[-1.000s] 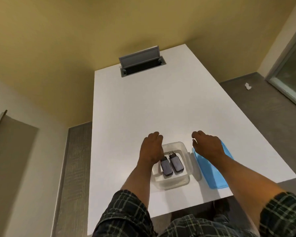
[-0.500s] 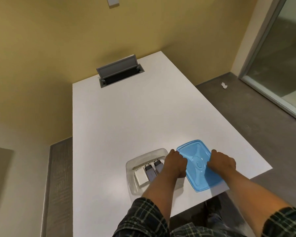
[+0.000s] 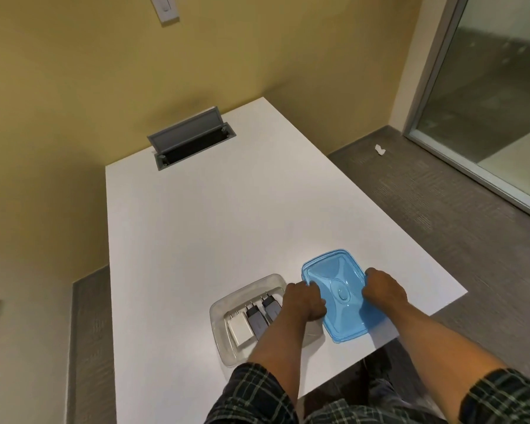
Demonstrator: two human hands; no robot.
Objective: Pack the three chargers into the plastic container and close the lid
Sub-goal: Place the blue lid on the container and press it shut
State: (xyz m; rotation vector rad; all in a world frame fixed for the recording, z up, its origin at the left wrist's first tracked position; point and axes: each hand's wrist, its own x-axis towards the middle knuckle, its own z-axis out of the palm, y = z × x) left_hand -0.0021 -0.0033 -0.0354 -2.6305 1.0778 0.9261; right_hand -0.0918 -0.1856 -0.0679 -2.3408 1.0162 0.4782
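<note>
A clear plastic container (image 3: 224, 304) sits near the table's front edge. Inside it lie a white charger (image 3: 240, 329) and two dark grey chargers (image 3: 256, 319) (image 3: 271, 306), side by side with prongs pointing away from me. The blue lid (image 3: 338, 290) lies just right of the container. My left hand (image 3: 305, 302) grips the lid's left edge, its forearm crossing over the container's right part. My right hand (image 3: 384, 290) grips the lid's right edge.
The white table (image 3: 211, 215) has an open grey cable hatch (image 3: 190, 137) at its far end. The table's front edge runs right below the lid. Grey carpet lies to the right, with a glass partition beyond it.
Both hands moved from above the container to the blue lid and closed on its two sides. The camera view has tilted up and shifted.
</note>
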